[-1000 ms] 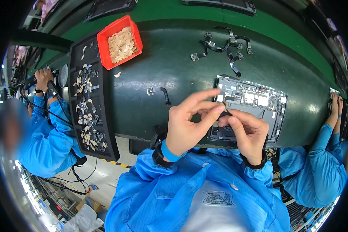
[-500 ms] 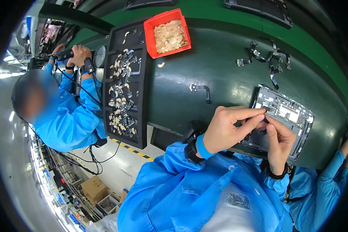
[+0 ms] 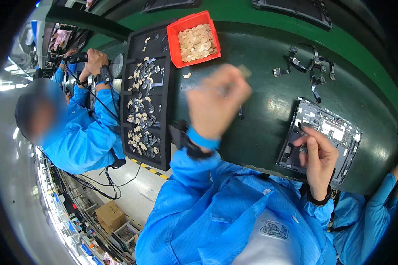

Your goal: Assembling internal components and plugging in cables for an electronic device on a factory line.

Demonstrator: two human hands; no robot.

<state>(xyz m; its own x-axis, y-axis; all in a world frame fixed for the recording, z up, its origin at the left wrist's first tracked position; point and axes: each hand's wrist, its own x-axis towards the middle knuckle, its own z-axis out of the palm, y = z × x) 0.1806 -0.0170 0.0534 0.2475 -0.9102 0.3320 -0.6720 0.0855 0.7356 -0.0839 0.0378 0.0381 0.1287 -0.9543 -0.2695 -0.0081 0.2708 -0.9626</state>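
My left hand [image 3: 219, 104], blurred by motion, is over the table in front of the red bin [image 3: 171, 42]. Its fingers look pinched, with a small pale yellowish piece [image 3: 244, 70] smeared at the tips. My right hand [image 3: 319, 159] is closed on a small dark flex cable [image 3: 301, 128] whose black end sticks up past the fingers. Beneath that hand lies an open tablet-like device housing [image 3: 349, 145] with its circuit board exposed; the hand hides part of it. Another flex cable [image 3: 241, 114] lies mostly hidden behind my left hand.
Tan curved pieces fill the red bin; one loose piece [image 3: 187, 75] lies beside it. A black compartment tray [image 3: 165, 110] holds many small parts at left. Several flex cables [image 3: 313, 66] lie at the far right. A co-worker [image 3: 82, 141] works at left; another blue sleeve [image 3: 371, 212] shows at right.
Both hands were together at the small part above the device. My left hand has moved away leftward toward the red bin; my right hand has stayed over the device with the cable.
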